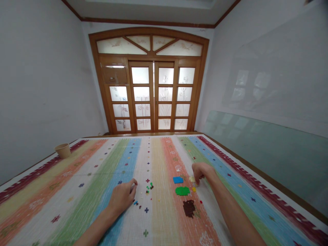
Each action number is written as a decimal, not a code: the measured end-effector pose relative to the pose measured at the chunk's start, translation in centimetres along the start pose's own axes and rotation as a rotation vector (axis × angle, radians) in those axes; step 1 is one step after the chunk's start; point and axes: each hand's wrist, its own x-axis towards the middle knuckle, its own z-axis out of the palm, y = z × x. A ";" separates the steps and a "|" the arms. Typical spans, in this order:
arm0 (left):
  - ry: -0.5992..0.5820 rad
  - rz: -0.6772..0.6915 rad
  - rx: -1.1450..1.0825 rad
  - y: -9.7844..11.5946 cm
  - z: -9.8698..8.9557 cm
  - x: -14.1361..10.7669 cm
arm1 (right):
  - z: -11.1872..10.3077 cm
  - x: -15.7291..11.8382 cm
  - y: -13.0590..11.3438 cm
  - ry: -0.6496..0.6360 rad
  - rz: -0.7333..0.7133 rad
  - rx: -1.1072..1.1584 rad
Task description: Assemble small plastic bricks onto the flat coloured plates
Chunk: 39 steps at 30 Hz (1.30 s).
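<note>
Several small plastic bricks [149,188] lie on a striped woven cloth [164,222] just beside the curled left hand [122,197], perhaps pinching something tiny; the half-closed right hand [202,172] (fingers bent downward) sits beside a cream brick [192,178], near a blue plate [178,180].

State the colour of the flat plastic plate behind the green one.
Blue, the flat plastic plate; the head view shows it best.
</note>
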 end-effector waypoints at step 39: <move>0.002 0.006 0.014 -0.2 0.2 0.0 | -0.4 -1.4 -1.8 -0.028 -0.121 0.073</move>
